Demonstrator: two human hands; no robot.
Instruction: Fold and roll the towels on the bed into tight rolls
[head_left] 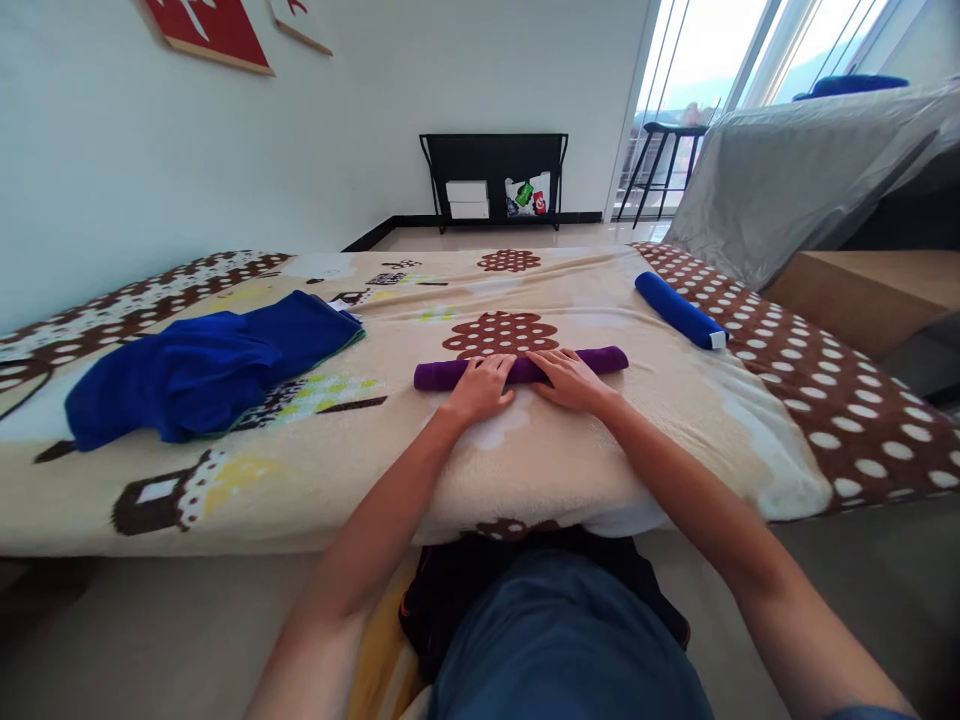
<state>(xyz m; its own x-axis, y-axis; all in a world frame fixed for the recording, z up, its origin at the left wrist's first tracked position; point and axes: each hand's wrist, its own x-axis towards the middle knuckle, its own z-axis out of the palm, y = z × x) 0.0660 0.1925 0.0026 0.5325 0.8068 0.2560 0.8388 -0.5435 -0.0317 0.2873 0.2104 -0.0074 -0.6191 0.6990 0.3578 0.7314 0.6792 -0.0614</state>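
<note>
On the left, a red hanging [211,32] is on the pale wall above a wide surface covered by a cream blanket [720,430] patterned in brown, yellow and green. On the blanket's left side lies a crumpled, deep-blue cloth [214,370], well apart from the person's hands. Around the middle, a slim purple roll [524,371] lies crosswise on the blanket. The left hand [484,387] rests on it, fingers stretched over the top, thumb apart from them on the near side. Behind, against the far wall, stands a black rack [493,155] with white boxes [467,200] and a printed bag [528,195]. The right hand [566,380] lies on the roll near the left, its fingers likewise extended and thumb apart. Farther right is a blue roll [679,309] with a white tag [718,340], lying at a slant; beyond are a dark stool [667,130], a plastic sheet [787,170] and a cardboard box [862,295].
</note>
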